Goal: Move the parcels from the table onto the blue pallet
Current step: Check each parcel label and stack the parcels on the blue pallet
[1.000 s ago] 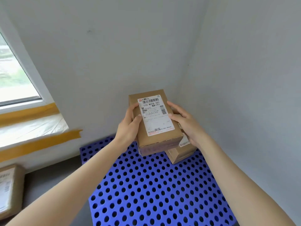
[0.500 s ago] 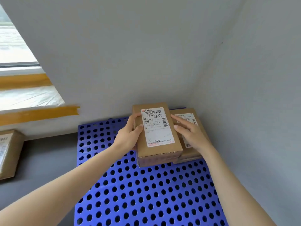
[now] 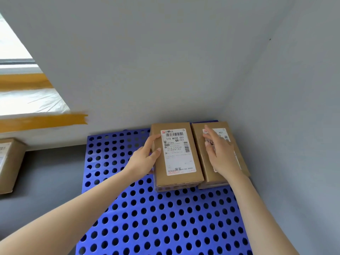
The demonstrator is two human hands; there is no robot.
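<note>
A brown cardboard parcel [image 3: 176, 162] with a white shipping label lies flat on the blue perforated pallet [image 3: 156, 218], near its far right corner. My left hand [image 3: 145, 159] grips the parcel's left side, thumb on top. Right beside it lies a second labelled parcel [image 3: 204, 159], against the right wall. My right hand [image 3: 220, 155] hovers over that second parcel with fingers spread, off the first parcel and holding nothing.
Grey walls meet in a corner directly behind and right of the pallet. Another cardboard parcel [image 3: 9, 164] stands on the grey floor at the far left. A window sill with yellow tape [image 3: 44, 120] runs along the left wall.
The parcel came down from mid-air onto the pallet beside the second parcel. My right hand has let go and lifted over the second parcel; my left hand still holds the side.
</note>
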